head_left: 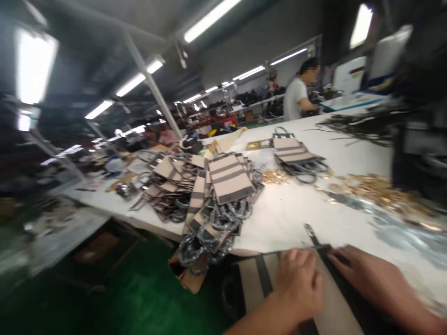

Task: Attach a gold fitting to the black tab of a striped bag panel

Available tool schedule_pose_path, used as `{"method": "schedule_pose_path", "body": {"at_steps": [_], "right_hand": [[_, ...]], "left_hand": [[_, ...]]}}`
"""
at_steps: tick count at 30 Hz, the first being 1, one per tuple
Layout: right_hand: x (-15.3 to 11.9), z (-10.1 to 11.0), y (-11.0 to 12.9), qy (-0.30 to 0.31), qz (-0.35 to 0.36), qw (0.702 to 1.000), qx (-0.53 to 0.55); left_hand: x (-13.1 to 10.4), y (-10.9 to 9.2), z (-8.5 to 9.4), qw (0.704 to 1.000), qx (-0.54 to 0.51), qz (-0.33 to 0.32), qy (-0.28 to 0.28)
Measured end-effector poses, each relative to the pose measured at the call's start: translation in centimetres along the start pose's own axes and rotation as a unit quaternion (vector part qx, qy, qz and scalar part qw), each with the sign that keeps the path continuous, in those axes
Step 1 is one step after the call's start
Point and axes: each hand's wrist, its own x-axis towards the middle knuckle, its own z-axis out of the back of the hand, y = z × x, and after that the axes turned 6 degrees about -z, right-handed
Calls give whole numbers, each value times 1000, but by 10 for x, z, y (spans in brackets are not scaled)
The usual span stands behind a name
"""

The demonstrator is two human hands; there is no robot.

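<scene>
Head view shows both of my hands low at the near edge of the white surface [296, 209]. Fingers [296, 258] of my left hand [300, 284] are curled together, pressing down on the striped beige panel [258, 284]. My right hand [370, 279] lies just beside it, fingers flat along the dark strap [326, 253]; whether they pinch it I cannot tell through the blur. That strap runs away from me, up and to the left, ending in a metal clasp [310, 231] just beyond my fingertips. Further out sits a pile of striped bags [223, 186], with gold hardware [377, 186] scattered to the right.
</scene>
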Motion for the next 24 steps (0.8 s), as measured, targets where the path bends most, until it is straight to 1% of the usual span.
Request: {"method": "schedule_pose_path", "body": {"at_steps": [2, 4, 6, 9, 15, 20, 24], "right_hand": [[-6, 23, -6, 60, -20, 996, -57], [-6, 35, 0, 83, -35, 993, -78], [-4, 40, 8, 89, -43, 992, -75], [-3, 43, 13, 90, -45, 994, -51], [4, 44, 3, 96, -52, 994, -13], [10, 44, 10, 85, -80, 992, -36], [10, 45, 15, 79, -62, 993, -54]], "left_hand": [[5, 4, 7, 1000, 15, -11, 8], [13, 6, 8, 999, 23, -26, 12], [16, 4, 6, 999, 34, -33, 13], [13, -2, 2, 998, 52, -23, 9], [11, -7, -6, 999, 51, 0, -2], [14, -5, -8, 999, 43, -7, -9], [15, -4, -9, 999, 46, -6, -9]]}}
